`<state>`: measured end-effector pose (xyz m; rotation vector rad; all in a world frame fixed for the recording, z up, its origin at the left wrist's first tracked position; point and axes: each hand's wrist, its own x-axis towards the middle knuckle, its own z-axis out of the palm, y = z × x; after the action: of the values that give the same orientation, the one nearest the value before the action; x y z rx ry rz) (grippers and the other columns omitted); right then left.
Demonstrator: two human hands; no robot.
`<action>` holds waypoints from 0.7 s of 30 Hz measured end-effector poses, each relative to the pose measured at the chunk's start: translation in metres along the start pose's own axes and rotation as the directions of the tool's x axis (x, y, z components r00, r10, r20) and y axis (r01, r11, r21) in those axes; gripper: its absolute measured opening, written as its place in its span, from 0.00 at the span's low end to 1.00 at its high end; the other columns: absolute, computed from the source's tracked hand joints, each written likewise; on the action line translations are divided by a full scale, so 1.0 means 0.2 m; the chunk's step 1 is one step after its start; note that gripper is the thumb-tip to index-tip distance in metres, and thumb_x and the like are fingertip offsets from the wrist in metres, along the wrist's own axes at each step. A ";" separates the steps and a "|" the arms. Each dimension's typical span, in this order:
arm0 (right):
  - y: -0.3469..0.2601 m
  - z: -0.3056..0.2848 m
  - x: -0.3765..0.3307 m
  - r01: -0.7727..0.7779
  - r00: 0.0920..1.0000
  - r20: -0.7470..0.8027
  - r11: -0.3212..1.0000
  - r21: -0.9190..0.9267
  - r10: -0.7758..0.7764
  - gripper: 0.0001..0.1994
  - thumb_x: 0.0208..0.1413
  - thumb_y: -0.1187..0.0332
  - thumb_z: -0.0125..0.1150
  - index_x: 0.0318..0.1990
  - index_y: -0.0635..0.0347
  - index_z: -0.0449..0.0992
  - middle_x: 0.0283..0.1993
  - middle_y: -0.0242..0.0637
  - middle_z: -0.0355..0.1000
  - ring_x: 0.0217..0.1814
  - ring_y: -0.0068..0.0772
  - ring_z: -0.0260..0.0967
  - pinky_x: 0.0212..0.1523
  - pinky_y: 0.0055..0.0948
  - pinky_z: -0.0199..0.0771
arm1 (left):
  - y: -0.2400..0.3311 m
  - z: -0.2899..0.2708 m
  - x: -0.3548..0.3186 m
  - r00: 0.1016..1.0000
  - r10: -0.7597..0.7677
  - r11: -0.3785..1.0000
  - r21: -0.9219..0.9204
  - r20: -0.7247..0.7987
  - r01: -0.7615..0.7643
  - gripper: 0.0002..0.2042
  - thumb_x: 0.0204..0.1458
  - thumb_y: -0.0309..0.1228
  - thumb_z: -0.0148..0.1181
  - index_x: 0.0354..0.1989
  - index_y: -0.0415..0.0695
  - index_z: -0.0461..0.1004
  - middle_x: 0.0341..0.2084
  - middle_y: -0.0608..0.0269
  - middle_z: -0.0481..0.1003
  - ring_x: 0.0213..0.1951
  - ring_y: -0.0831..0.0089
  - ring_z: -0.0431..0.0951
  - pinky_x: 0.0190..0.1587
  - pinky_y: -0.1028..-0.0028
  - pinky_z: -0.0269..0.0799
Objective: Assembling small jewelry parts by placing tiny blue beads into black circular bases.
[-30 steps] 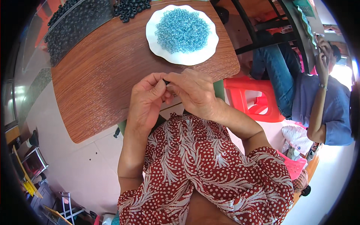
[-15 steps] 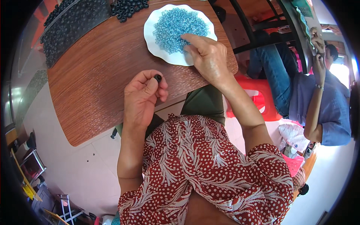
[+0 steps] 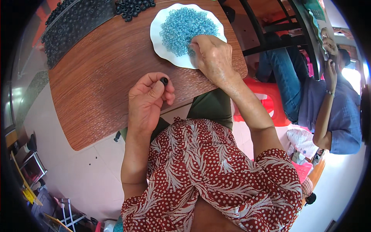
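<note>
My left hand [image 3: 145,102] is closed above the near part of the table, pinching a small black ring-shaped piece [image 3: 164,81] between thumb and forefinger, its hole facing up and outward. To its right, my right hand [image 3: 215,58] reaches over the near right rim of a white wavy-edged plate [image 3: 159,55]. Its fingers are drawn together at the edge of a heap of small clear blue pieces [image 3: 181,29], some of which look like rings. Whatever the right fingertips pinch is hidden by the hand.
A clear box of black ring-shaped pieces [image 3: 83,29] stands at the far left of the brown wooden table [image 3: 104,73]. Beside it lies a loose pile of similar black pieces [image 3: 133,8]. A red stool [image 3: 266,102] and a seated person [image 3: 328,104] are at the right.
The right hand's outstretched forefinger has curled in, and its fingers have closed at the edge of the blue heap. My left hand stays in place with the black piece.
</note>
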<state>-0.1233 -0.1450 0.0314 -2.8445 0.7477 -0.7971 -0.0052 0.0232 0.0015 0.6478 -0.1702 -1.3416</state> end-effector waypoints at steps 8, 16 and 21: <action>-0.04 -0.08 0.00 -0.391 0.914 0.178 0.671 0.630 0.365 0.03 0.49 0.77 0.59 0.31 0.66 0.72 0.26 0.32 0.72 0.28 0.21 0.69 0.30 0.20 0.68 | 0.01 0.01 0.00 1.000 0.001 1.000 0.003 -0.008 -0.001 0.10 0.51 0.27 0.56 0.40 0.35 0.68 0.28 0.57 0.70 0.26 0.74 0.67 0.30 0.73 0.63; 0.01 -0.03 -0.01 -0.209 0.972 -0.007 0.886 0.414 0.233 0.07 0.46 0.79 0.60 0.35 0.63 0.75 0.26 0.30 0.70 0.31 0.20 0.67 0.32 0.19 0.67 | 0.01 0.03 0.00 0.999 0.015 1.000 -0.017 -0.035 -0.016 0.08 0.52 0.26 0.55 0.37 0.35 0.70 0.27 0.58 0.73 0.25 0.76 0.71 0.29 0.76 0.68; 0.01 -0.01 0.01 0.009 0.998 -0.058 0.987 0.163 0.000 0.13 0.39 0.78 0.63 0.36 0.59 0.76 0.26 0.35 0.68 0.29 0.32 0.66 0.32 0.27 0.67 | 0.00 0.01 0.00 1.000 0.013 1.000 0.013 -0.019 -0.012 0.10 0.52 0.27 0.55 0.39 0.36 0.68 0.28 0.58 0.70 0.26 0.75 0.68 0.30 0.73 0.63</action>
<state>-0.1236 -0.1488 0.0345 -2.6895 0.6507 -0.9008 -0.0053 0.0219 0.0036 0.6690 -0.1677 -1.3231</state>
